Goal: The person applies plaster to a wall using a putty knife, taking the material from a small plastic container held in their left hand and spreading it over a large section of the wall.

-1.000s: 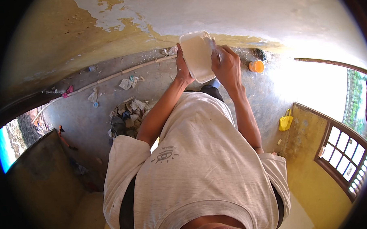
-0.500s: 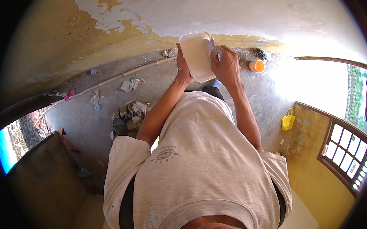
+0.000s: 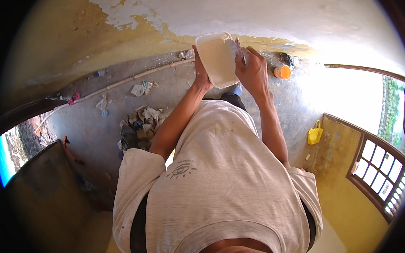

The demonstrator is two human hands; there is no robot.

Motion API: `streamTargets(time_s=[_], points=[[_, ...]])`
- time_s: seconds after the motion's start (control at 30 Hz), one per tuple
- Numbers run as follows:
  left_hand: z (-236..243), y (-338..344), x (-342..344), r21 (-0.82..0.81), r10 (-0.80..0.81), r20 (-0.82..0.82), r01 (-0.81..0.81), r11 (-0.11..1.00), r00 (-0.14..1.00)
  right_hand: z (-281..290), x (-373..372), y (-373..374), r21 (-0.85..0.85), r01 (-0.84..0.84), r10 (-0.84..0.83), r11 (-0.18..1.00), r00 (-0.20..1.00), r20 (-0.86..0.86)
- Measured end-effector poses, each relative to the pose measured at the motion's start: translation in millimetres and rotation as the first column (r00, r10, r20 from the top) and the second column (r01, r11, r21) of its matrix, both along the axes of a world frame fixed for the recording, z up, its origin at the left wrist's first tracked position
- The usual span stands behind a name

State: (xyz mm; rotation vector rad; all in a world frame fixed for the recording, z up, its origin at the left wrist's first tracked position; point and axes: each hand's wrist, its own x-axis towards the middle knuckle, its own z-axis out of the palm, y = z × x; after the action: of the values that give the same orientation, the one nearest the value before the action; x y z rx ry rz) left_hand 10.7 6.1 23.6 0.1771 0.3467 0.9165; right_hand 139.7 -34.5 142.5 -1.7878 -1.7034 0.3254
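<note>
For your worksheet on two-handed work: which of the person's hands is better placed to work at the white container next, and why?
Probably the right hand: its fingers curl over the white container at its right edge, seemingly pinching something thin there. The left hand grips the other side, steadying it.

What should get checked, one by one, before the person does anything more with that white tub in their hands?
1. Left hand on the white plastic tub: ok, it grips the tub's left side.
2. Right hand on the tub: ok, its fingers press the right edge.
3. Tub held in the air, off the floor: ok, it is raised in front of the yellow wall.
4. What the right hand pinches at the rim: cannot tell, it is too small and blurred.
5. Anything inside the tub: cannot tell.
6. Floor underfoot: not ok, a rubbish pile and an orange cup lie nearby.
</note>
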Motion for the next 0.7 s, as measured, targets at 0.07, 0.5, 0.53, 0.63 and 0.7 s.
streamTargets(time_s=[0.07, 0.5, 0.53, 0.63, 0.7], points=[[-1, 0, 0, -0.021, 0.002, -0.059, -0.003, 1.0, 0.998, -5, -4, -1, 0.014, -0.001, 0.001, 1.0, 1.0, 0.003], [-9, -4, 1, -0.052, 0.016, 0.069, -0.013, 0.999, 0.997, -29, -7, 2, -0.037, 0.018, -0.024, 0.999, 0.988, -0.154], [-12, -3, 0, -0.039, 0.022, 0.056, -0.02, 0.999, 0.998, -27, -8, 2, -0.036, 0.017, -0.022, 0.999, 0.987, -0.156], [-18, -1, -2, 0.001, 0.012, -0.011, -0.012, 1.0, 1.0, -23, -9, 1, -0.061, 0.018, -0.027, 0.998, 0.988, -0.154], [-19, -1, -2, 0.024, -0.004, -0.062, 0.005, 1.0, 0.998, -17, -9, 1, -0.084, -0.019, 0.008, 0.996, 0.992, -0.128]])
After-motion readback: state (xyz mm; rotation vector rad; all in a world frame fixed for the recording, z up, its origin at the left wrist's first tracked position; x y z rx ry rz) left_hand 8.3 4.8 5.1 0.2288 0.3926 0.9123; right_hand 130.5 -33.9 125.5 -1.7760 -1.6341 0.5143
